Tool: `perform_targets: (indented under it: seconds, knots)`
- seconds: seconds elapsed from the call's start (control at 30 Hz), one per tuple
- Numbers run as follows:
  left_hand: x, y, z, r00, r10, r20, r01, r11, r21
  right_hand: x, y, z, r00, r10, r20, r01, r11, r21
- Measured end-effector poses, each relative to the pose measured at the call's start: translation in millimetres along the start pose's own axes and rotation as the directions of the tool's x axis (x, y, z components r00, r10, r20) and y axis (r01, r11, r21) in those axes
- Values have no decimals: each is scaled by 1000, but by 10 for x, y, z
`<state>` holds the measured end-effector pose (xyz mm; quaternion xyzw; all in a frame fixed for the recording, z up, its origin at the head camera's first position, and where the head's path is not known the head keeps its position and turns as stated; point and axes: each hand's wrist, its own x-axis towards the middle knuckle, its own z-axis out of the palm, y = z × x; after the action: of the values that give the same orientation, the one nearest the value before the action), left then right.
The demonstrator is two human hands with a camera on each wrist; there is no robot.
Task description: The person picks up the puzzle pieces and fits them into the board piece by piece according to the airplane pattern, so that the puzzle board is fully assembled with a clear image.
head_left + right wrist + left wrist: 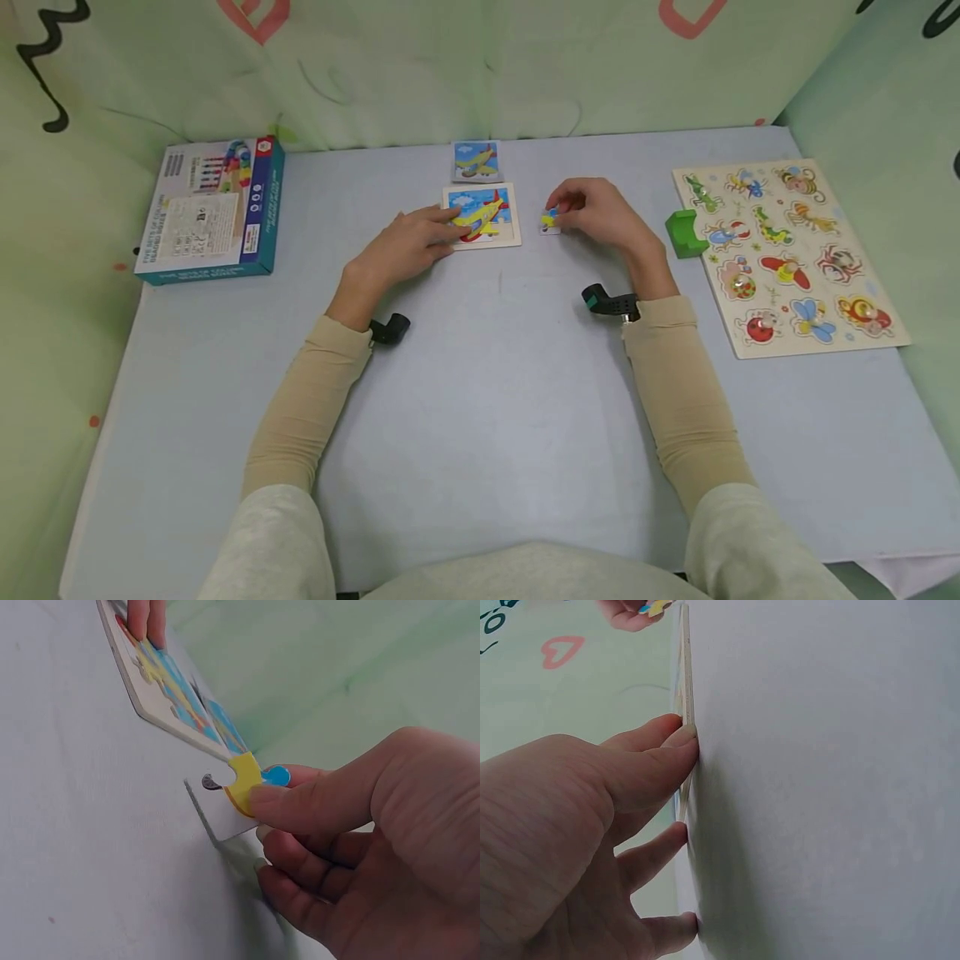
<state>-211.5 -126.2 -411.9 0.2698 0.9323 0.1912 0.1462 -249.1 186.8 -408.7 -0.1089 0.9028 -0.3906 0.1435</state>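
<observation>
A wooden jigsaw board (514, 237) with a yellow airplane picture lies on the table, with a gap in the picture at its right side. My left hand (408, 246) rests on its left part, fingertips over the picture and thumb at the edge, as the left wrist view (686, 690) of the board's side also shows. To the right of the board, my right hand (600, 215) pinches a puzzle piece (244, 780) between thumb and finger. This piece is yellow with a blue tab, a dark wheel and a pale part.
Behind the board stands a small airplane picture card (477, 161). At the far left lies a boxed toy (202, 212). On the right are a green block (684, 233) and a wooden insect peg puzzle (795, 258). Green cloth walls (480, 75) border the white table (495, 433).
</observation>
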Motion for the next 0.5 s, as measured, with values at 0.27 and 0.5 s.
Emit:
perform_targets:
  seconds: [0.27, 0.5]
  knots:
    - [-2, -1, 1, 1000, -10, -5, 10, 1000, 14, 36, -188, 139, 998, -43, 55, 40, 997, 59]
    - [6, -2, 5, 1000, -2, -3, 2, 1000, 4, 100, -288, 311, 996, -83, 28, 81, 994, 74]
